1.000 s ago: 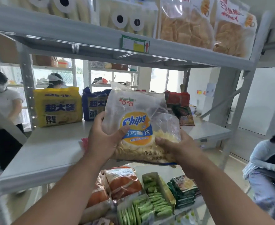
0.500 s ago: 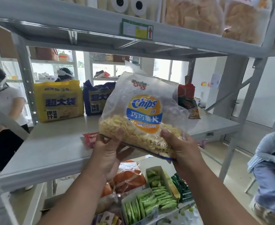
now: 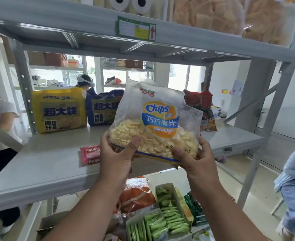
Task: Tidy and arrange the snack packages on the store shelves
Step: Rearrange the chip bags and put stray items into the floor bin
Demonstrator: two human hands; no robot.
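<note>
- The left hand (image 3: pixel 116 158) is gripping the lower left corner of the chips bag (image 3: pixel 156 122), thumb pressing on the front face and fingers (image 3: pixel 106 138) curling behind it.
- The right hand (image 3: pixel 198 160) is holding the lower right corner the same way, thumb on the front near the bottom seam, the other fingers going round the right edge.
- The bag is being held upright in the air, just above the front part of the middle shelf (image 3: pixel 44 164), not resting on it.
- Behind it, the yellow pack (image 3: pixel 58 111) and blue pack (image 3: pixel 102 109) are standing at the back of that shelf; a red wafer pack (image 3: pixel 89 153) is lying flat just left of the left hand.
- The bag is looking light and puffy: thin clear film, chips settling in the bottom half, the top half slack and crinkling.
- The film is probably slick, and the chips are fragile, so squeezing the belly is risking crumbs.
- Holding it by the bottom corners and seam, as now, seems the safest grip; the floppy top is giving no support.
- Standing it up will likely call for leaning it against a neighbouring pack, since the soft base may be tipping over.
</note>
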